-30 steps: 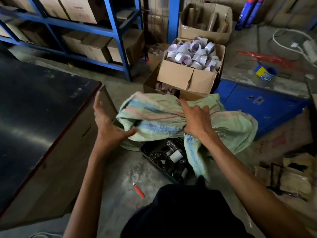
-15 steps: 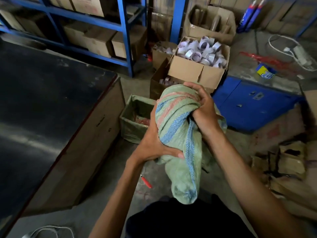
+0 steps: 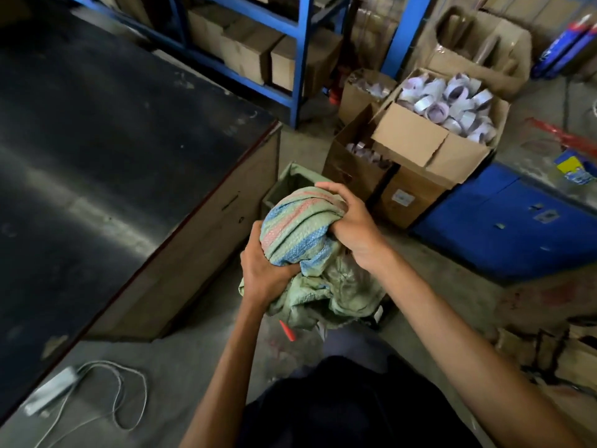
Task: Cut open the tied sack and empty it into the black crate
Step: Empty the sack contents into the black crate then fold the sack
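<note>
- A white cable (image 3: 106,396) lies looped on the concrete floor (image 3: 200,347) at the lower left, beside a pale flat unit it joins.
- A dark-topped bench (image 3: 97,150) fills the left side; its brown side panel faces the floor.
- The left hand (image 3: 261,273) closes its grip on the lower left of the sack (image 3: 300,231), fingers curled under the bunched cloth.
- The sack, green woven cloth with blue and pink stripes, is scrunched into a ball between both hands, held above the floor near the bench's right corner; its loose end hangs crumpled below.
- A red-handled cutter (image 3: 287,331) lies on the floor just under the hanging cloth.
- The right hand (image 3: 352,227) grips the sack's upper right, fingers dug into the folds.
- The black crate (image 3: 376,318) is almost wholly hidden under the sack; only a dark bit shows at the cloth's lower right.
- Behind, an open cardboard box (image 3: 433,140) holds pale tape rolls (image 3: 452,98).
- A blue cabinet (image 3: 504,227) stands at the right.
</note>
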`<action>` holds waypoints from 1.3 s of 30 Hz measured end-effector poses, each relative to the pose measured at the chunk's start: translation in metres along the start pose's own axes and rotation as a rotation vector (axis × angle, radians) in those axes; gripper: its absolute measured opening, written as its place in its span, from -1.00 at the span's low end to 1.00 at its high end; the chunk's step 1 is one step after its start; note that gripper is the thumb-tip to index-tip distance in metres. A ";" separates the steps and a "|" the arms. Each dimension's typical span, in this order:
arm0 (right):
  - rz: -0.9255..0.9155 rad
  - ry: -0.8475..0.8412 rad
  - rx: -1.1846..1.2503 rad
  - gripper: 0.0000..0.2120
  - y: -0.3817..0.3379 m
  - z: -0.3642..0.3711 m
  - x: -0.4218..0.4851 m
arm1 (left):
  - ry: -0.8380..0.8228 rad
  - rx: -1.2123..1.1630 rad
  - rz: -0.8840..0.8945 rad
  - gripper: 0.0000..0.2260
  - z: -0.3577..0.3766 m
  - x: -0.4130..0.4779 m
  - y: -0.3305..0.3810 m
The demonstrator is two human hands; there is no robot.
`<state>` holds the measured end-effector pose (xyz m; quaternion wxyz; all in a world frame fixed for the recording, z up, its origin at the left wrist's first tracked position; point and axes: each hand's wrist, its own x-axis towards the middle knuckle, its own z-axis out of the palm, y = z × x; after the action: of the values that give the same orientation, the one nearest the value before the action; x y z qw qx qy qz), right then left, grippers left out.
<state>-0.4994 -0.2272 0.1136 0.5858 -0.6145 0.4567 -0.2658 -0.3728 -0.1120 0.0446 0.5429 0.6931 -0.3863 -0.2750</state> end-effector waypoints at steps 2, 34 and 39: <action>-0.044 -0.162 -0.161 -0.30 0.007 -0.009 0.019 | 0.006 -0.006 -0.026 -0.37 -0.001 0.013 -0.009; 0.672 -0.294 0.006 0.00 0.368 -0.091 0.426 | 0.015 -0.005 -0.974 0.07 0.255 0.325 -0.327; 0.481 -0.217 -0.027 0.02 0.397 -0.098 0.506 | -0.040 0.000 -0.826 0.12 0.283 0.399 -0.370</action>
<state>-0.4601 -0.6748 -0.3575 0.6694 -0.5210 0.5276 -0.0454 -0.2924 -0.5559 -0.3711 0.3792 0.7845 -0.0858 -0.4832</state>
